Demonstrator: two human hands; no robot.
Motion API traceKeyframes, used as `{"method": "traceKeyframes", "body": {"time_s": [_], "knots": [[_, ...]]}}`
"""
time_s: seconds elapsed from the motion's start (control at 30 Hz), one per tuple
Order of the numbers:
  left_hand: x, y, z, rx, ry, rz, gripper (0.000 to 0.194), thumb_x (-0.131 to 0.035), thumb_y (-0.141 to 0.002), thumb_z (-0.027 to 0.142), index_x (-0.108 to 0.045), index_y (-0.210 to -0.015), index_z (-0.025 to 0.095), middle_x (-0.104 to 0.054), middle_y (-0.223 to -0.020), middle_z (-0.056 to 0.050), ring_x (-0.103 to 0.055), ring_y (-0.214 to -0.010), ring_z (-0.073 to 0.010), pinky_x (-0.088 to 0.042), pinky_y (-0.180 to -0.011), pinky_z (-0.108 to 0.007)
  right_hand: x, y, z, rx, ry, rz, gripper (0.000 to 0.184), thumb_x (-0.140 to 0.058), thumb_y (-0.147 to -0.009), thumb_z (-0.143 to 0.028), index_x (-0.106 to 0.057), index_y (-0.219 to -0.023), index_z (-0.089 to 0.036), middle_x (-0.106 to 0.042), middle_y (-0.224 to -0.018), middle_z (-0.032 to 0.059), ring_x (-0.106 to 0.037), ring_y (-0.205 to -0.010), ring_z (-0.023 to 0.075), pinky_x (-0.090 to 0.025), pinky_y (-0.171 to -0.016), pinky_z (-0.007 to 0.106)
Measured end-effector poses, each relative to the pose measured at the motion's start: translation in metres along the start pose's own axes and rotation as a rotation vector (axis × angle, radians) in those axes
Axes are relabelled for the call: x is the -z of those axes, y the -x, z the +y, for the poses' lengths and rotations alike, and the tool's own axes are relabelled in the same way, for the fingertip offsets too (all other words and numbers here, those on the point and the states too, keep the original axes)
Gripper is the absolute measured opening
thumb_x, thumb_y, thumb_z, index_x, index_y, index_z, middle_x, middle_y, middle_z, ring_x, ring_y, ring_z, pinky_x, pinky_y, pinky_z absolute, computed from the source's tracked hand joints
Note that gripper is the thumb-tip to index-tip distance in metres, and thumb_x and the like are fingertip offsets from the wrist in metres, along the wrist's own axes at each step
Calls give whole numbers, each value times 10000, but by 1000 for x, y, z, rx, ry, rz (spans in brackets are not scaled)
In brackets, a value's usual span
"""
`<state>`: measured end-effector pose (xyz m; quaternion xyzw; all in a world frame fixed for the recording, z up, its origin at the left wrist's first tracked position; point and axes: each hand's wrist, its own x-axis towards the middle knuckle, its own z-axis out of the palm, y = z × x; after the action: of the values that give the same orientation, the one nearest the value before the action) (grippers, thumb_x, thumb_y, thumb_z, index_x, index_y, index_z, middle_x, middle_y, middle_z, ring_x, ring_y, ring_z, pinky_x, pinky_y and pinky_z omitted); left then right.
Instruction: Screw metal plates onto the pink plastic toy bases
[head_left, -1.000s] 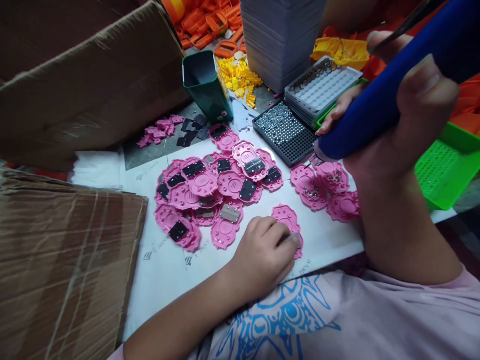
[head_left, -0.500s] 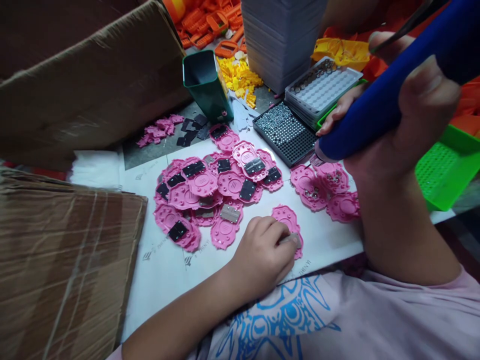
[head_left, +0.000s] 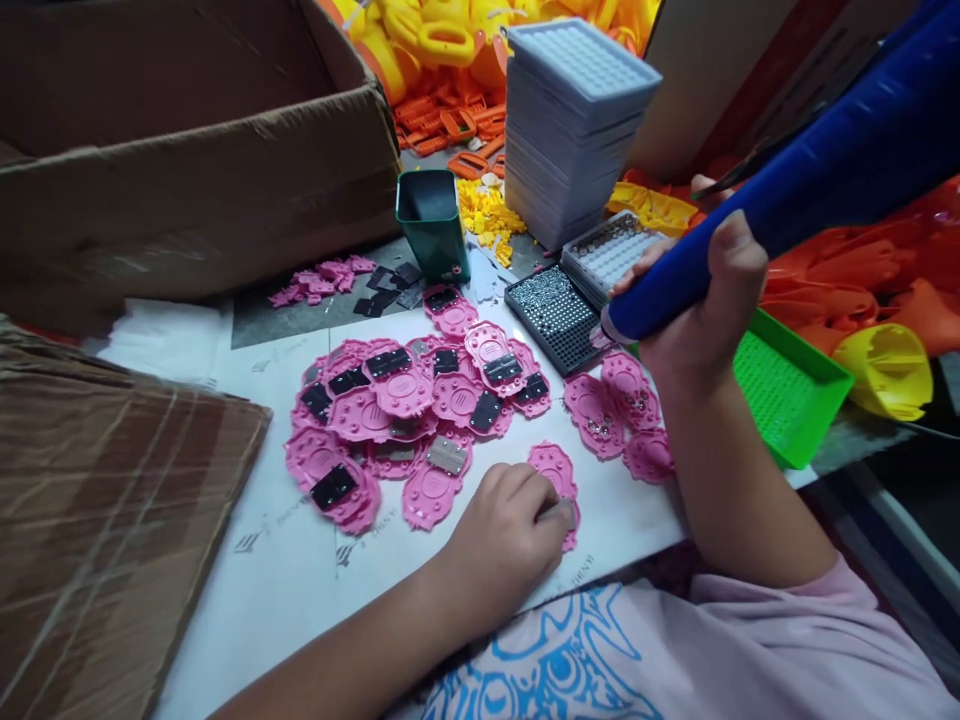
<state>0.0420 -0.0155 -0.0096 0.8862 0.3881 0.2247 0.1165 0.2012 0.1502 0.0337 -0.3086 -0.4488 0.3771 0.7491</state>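
My left hand (head_left: pixel 508 534) rests curled on a single pink plastic plate (head_left: pixel 553 468) near the table's front edge, fingers pressed on its near end over a small grey metal piece. My right hand (head_left: pixel 697 315) grips a thick blue electric screwdriver (head_left: pixel 787 210), its tip held above the black screw tray (head_left: pixel 556 310) and a few pink plates with screws (head_left: pixel 611 405). A pile of several pink plates with black and grey inserts (head_left: pixel 405 410) lies left of centre on the white sheet.
Open cardboard boxes stand at the left (head_left: pixel 112 500) and back left (head_left: pixel 195 190). A green cup (head_left: pixel 433 225), a stack of grey trays (head_left: pixel 574 125), a green tray (head_left: pixel 787 385) and orange and yellow parts (head_left: pixel 885 280) crowd the back and right.
The view has tilted up and pulled back, showing more of the back of the table. The right hand with the screwdriver shifted slightly left; the left hand stays on the pink plate.
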Motion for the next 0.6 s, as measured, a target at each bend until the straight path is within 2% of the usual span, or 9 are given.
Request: {"method": "traceKeyframes", "body": {"time_s": [0.27,0.47,0.6], "knots": [[5,1,-5,-24,1,12,178,-532,-867,140,-642,-728,138,-565,-711,-52,-477,-721,-162,-377,-636,-306,-18,-21,24,-54,5,46,290,-609,-702,-526,-531,-845,-286,-535,-514,-69,-519,-406,140,-387,-368,273],[5,3,-9,-23,9,19,163,-520,-866,131,-643,-759,143,-570,-725,-57,-473,-724,-165,-376,-633,-306,-15,-22,32,-86,36,-8,240,-618,-715,-516,-567,-834,-314,-552,-533,-70,-513,-438,137,-424,-437,305],[4,4,-10,-26,17,18,147,-526,-859,132,-650,-782,147,-576,-739,-61,-474,-727,-169,-384,-631,-310,-13,-23,37,-66,29,26,265,-598,-727,-546,-553,-791,-293,-547,-521,-61,-509,-425,136,-429,-421,295]]}}
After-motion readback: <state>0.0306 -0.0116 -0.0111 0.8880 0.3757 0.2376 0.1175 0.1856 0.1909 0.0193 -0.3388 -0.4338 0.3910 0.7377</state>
